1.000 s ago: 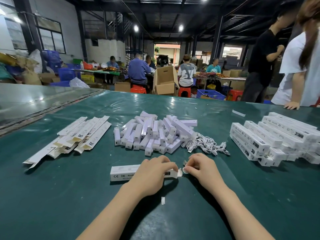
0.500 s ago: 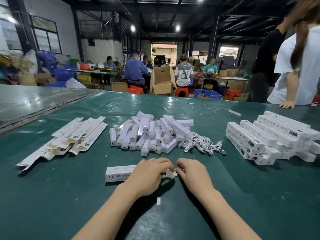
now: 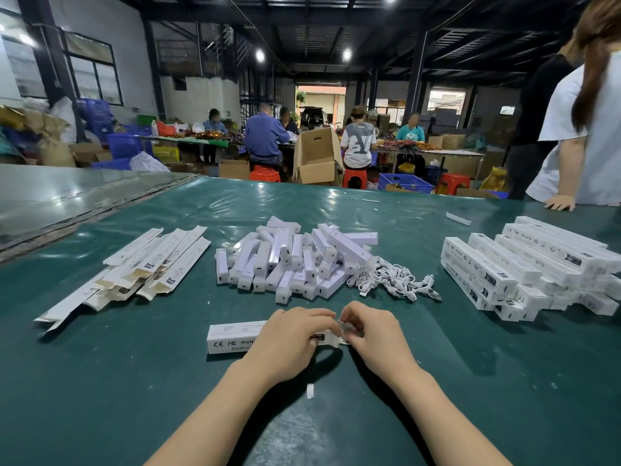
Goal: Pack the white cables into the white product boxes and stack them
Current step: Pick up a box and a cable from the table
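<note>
Green table [image 3: 134, 381], seated view; one white product box [image 3: 235, 338] lies flat near the front edge, long side across; left hand [image 3: 289, 334] curled over its right end, gripping it; right hand [image 3: 376, 334] just beside, fingertips pinched on a small pale piece [image 3: 349, 327] at the box mouth (cable or flap, cannot tell); the two hands nearly touching. Behind them, a heap of white units [image 3: 289, 260], with a tangle of white cables [image 3: 396, 280] against its right side. Flat unfolded boxes [image 3: 144, 264] lie fanned out to the left; stack of closed boxes [image 3: 524, 267] to the right, well apart. A white paper scrap [image 3: 310, 390] lies between the forearms; another person's hand [image 3: 559, 205] rests on the far right edge.
</note>
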